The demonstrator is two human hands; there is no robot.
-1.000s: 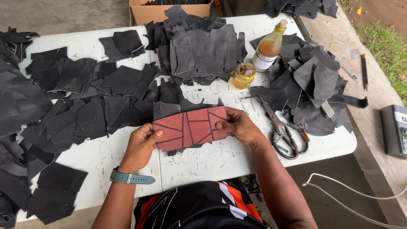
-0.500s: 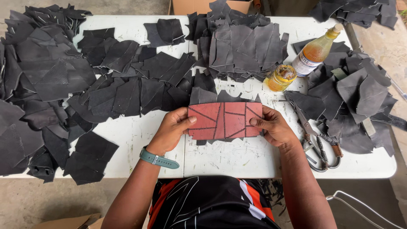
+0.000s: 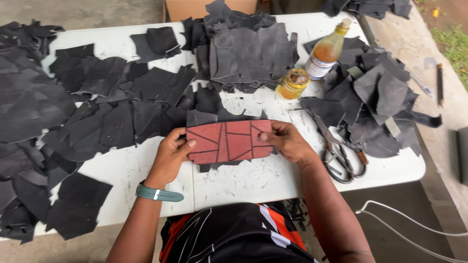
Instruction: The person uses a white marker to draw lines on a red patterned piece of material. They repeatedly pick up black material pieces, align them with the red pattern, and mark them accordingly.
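Both hands are on the red panel (image 3: 228,141), a flat reddish sheet crossed by dark lines that split it into angular sections. The left hand (image 3: 170,156) has the panel's left end, thumb pressed down on the top face, fingers curled under the edge, so it is pinching that end. The right hand (image 3: 288,142) does the same at the other end: thumb on top near the right edge, fingers tucked beneath, pinched tight. The panel sits level between the two grips, just above the white table (image 3: 243,182) and over a few black scraps (image 3: 214,117) that poke out from behind and below it.

On the left wrist, a green watch (image 3: 159,193). Just beyond the right hand, on its outer side, lie scissors (image 3: 341,156) on the tabletop, blades pointing away from the person. Further out past the right grip stand a small jar (image 3: 294,83) with amber contents and a taller bottle (image 3: 327,49) of amber liquid, close together. Straight ahead of the panel, a heap of grey-black cut pieces (image 3: 253,51); more dark pieces (image 3: 97,107) spread wide out past the left hand, and another pile (image 3: 380,97) beyond the scissors.
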